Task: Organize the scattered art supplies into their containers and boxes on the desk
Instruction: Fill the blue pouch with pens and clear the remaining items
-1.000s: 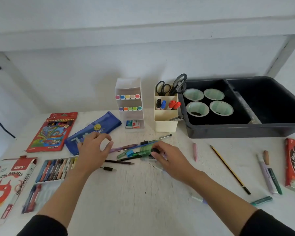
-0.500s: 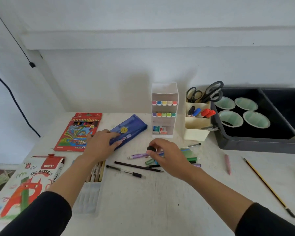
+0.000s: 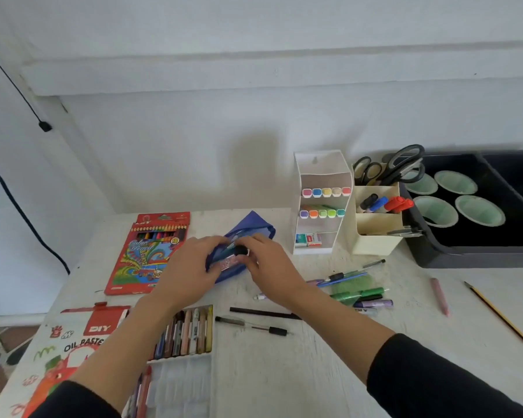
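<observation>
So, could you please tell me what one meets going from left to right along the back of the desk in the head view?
Red coloured-pencil box → blue pencil case → white tiered marker organiser → cream pen holder → black tray.

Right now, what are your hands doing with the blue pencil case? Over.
Left hand holds blue pencil case. Right hand pinches black-tipped pen at its opening. Loose pens lie on desk, right side.
</observation>
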